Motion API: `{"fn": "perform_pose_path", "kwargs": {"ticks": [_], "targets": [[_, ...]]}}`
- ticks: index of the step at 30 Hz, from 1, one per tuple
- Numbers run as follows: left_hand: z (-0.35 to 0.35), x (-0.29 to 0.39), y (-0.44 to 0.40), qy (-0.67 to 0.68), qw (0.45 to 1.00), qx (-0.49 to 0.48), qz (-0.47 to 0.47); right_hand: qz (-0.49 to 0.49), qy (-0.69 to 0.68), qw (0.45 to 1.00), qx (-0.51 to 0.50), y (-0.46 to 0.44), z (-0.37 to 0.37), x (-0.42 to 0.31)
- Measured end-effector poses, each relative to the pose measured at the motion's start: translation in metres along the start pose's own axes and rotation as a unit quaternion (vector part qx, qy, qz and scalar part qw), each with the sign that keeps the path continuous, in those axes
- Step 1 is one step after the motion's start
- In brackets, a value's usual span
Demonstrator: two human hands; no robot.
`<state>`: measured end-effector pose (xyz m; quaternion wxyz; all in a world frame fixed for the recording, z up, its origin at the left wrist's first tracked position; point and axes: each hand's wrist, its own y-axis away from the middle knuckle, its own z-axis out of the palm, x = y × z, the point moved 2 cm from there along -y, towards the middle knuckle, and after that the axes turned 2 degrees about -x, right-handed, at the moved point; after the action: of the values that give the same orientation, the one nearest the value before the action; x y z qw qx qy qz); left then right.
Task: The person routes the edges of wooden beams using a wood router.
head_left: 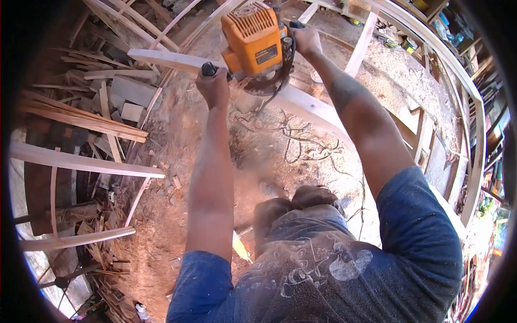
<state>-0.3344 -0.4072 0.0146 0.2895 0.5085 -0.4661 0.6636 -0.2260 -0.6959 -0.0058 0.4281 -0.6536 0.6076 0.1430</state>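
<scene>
Both my arms reach forward to an orange power router [253, 43] with a black base and side handles. My left hand [212, 86] is closed round the black handle on its left side. On the other side, my right hand [307, 40] grips the right handle. The router rests on or just over a long pale wooden board [307, 105], which runs from upper left to lower right beneath it. Its bit is hidden. A dark cord [309, 151] lies tangled on the sawdust below the board.
Scrap wood [129, 91] is piled at the left, with long beams [86, 161] jutting in. Sawdust covers the ground [167, 215]. Wooden frames [476, 140] curve along the right. Small cans [409, 44] stand at the upper right.
</scene>
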Motion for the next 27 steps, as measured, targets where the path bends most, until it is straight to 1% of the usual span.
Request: {"fn": "perform_pose_path", "kwargs": {"ticks": [2,3,5,6,8,9,12,15,16,17,18,20,22,25,26,27], "targets": [[0.011,0.005,0.024,-0.021,1.0,0.004,-0.001,0.034,-0.017,0.999,-0.011,0.017,-0.025,0.005],[0.017,0.011,0.039,-0.009,1.0,0.002,-0.008,0.045,-0.03,0.998,-0.011,0.025,-0.037,0.008],[0.032,0.02,0.068,0.016,1.0,-0.005,-0.026,0.094,-0.065,0.993,-0.002,0.052,-0.075,-0.003],[0.04,0.026,0.081,0.018,0.999,0.002,-0.035,0.133,-0.085,0.987,0.007,0.066,-0.096,-0.016],[0.055,0.04,0.11,0.019,0.998,0.013,-0.059,0.129,-0.118,0.984,0.015,0.076,-0.112,0.001],[0.06,0.044,0.123,0.005,0.999,0.011,-0.05,0.129,-0.135,0.982,0.018,0.085,-0.122,0.011],[0.081,0.057,0.164,0.007,0.998,0.009,-0.056,0.085,-0.103,0.991,0.017,0.109,-0.159,0.028],[0.104,0.072,0.208,0.017,0.997,0.003,-0.074,0.122,-0.119,0.985,0.019,0.137,-0.204,0.038],[0.111,0.073,0.221,0.015,0.999,0.005,-0.048,0.137,-0.126,0.982,0.021,0.148,-0.219,0.044],[0.118,0.071,0.233,0.013,1.0,0.005,-0.022,0.123,-0.095,0.988,-0.006,0.156,-0.229,0.056],[0.125,0.071,0.247,0.01,1.0,0.003,0.002,0.137,-0.115,0.984,0.003,0.164,-0.236,0.071],[0.138,0.078,0.274,-0.023,0.999,0.004,-0.033,0.164,-0.155,0.974,0.024,0.178,-0.253,0.095],[0.155,0.093,0.308,-0.029,0.998,-0.012,-0.049,0.151,-0.132,0.979,0.041,0.205,-0.292,0.103],[0.18,0.123,0.364,-0.002,0.999,-0.025,-0.044,0.148,-0.096,0.983,0.049,0.241,-0.344,0.114],[0.186,0.125,0.378,-0.004,0.999,-0.032,-0.02,0.154,-0.084,0.983,0.049,0.254,-0.359,0.121],[0.193,0.124,0.389,-0.003,0.999,-0.038,0.001,0.105,-0.026,0.993,0.051,0.258,-0.363,0.141]]}}
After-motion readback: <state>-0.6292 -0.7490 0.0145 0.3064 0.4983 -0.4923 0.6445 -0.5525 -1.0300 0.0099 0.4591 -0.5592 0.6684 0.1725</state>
